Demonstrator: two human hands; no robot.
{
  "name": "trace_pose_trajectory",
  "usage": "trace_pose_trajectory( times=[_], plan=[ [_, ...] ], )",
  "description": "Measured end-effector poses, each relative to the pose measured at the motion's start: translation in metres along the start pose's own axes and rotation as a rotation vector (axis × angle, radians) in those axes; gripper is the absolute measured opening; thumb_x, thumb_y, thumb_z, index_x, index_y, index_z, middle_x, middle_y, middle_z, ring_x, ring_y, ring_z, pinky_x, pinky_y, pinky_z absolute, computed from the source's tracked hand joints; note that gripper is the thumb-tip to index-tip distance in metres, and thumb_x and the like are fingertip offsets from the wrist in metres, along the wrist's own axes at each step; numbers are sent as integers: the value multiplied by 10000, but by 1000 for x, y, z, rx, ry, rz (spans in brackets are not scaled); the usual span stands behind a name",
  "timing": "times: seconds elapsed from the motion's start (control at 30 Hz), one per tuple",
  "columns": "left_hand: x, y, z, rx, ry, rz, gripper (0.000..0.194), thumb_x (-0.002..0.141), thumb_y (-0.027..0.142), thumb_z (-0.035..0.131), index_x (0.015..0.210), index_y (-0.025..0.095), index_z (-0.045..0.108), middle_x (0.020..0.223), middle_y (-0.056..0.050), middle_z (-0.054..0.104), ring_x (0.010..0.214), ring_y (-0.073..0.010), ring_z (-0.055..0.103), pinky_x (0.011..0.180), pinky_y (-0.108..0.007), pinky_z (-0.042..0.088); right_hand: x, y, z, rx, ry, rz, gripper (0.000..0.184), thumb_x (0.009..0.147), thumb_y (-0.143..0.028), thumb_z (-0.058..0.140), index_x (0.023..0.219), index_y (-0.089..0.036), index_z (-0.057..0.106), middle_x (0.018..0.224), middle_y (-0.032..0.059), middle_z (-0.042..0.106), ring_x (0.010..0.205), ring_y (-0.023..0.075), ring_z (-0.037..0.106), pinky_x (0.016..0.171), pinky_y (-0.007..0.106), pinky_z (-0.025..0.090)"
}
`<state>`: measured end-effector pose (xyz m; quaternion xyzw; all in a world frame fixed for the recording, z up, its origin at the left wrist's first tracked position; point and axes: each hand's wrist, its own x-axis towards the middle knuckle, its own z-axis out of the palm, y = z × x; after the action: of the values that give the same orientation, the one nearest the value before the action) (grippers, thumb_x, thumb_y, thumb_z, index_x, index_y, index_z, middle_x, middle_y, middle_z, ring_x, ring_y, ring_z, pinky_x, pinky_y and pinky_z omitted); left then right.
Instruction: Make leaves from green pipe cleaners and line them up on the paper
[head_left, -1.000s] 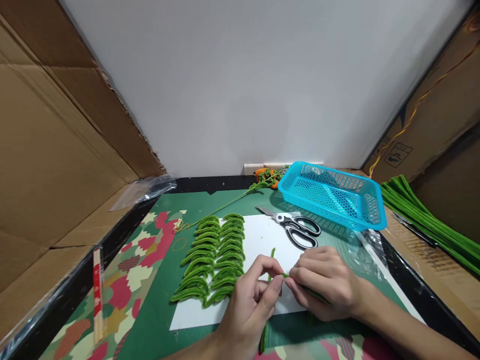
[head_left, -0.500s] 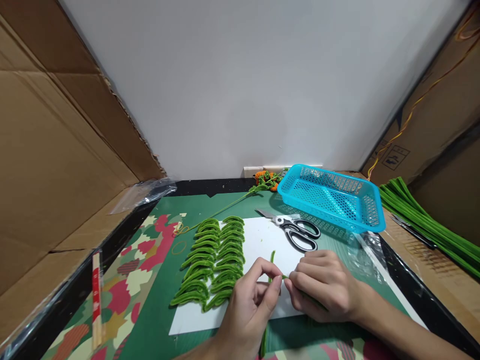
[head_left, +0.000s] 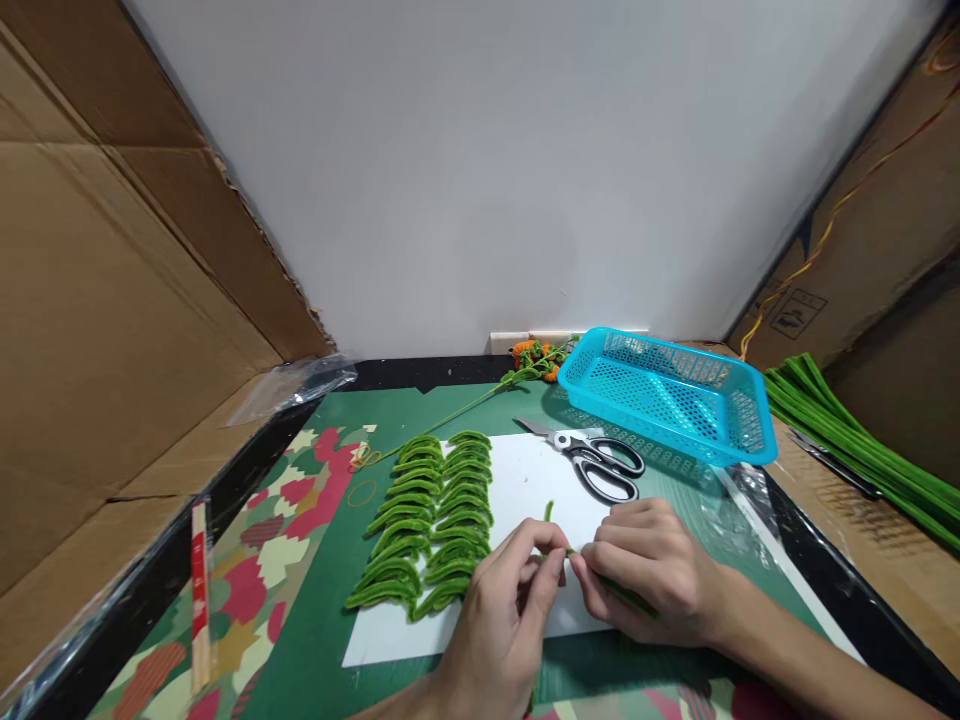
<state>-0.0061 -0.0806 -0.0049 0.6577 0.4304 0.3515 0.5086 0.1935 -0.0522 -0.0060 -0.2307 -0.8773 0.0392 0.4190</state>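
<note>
Between two hands (head_left: 501, 612) (head_left: 661, 578), one green strip (head_left: 571, 552)

A slim, fuzzy green strip (head_left: 634, 601) like a pipe cleaner is pinched by the left fingers (head_left: 534, 534) and right fingers (head_left: 624, 562), slanting partly hidden beneath the right ones. A slender fuzzy green tip (head_left: 549, 511) shows beyond the left fingers; whether they join is hidden.

From the left hand (head_left: 514, 605), bare white paper (head_left: 517, 470) gives you a lane toward 12 o'clock; chenille leaves (head_left: 401, 525) crowd 10, scissors (head_left: 574, 447) block 1, perforated basket (head_left: 652, 395) beyond.
</note>
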Motion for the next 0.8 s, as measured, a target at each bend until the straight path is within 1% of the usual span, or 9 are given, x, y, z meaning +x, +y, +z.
trace_pose_trajectory(
  times=[0.1,0.17,0.23,0.33,0.43,0.6,0.8],
  plan=[
    [0,-1,0,17,4,6,306,1104,455,468,981,195,570,799,27,473,626,-102,396,540,-240,284,1,3,-1,129,-20,80,346,966,-58,563,679,-215,451,576,-69,389,511,111,273,525,311,218],
    [-1,-4,0,-14,-4,-15,307,1109,464,453,996,201,563,786,36,447,600,-98,351,517,-244,243,2,6,-1,193,-43,116,329,989,-72,552,698,-207,480,589,-68,391,516,105,305,530,304,229],
    [-1,-7,0,-73,-4,-44,311,1112,477,442,1009,207,559,751,51,403,578,-96,310,507,-245,216,2,8,-1,210,-54,124,315,1001,-82,549,713,-200,506,599,-64,403,523,104,320,534,303,236],
    [0,-9,1,-130,24,-70,312,1097,491,479,1009,205,568,735,57,401,573,-93,301,502,-244,202,0,9,1,143,-45,95,302,997,-79,559,717,-191,537,603,-53,423,533,115,309,541,321,227],
    [1,-9,1,-148,42,-76,312,1081,499,520,1002,202,573,709,64,412,563,-89,299,498,-244,192,-1,8,2,40,-36,37,272,988,-69,569,738,-175,588,605,-34,472,539,129,314,544,339,222],
    [0,-9,1,-169,47,-86,325,1071,519,537,995,204,563,641,93,318,533,-82,257,489,-240,164,1,5,-1,-39,-23,-26,201,983,-72,585,809,-146,654,627,2,557,554,146,379,547,335,257],
    [1,-9,0,-208,37,-105,321,1063,517,558,1011,201,576,612,105,281,508,-71,245,475,-223,154,2,4,-1,-59,-2,-38,219,986,-68,570,795,-150,642,609,-1,544,541,146,381,541,325,273]
  ],
)
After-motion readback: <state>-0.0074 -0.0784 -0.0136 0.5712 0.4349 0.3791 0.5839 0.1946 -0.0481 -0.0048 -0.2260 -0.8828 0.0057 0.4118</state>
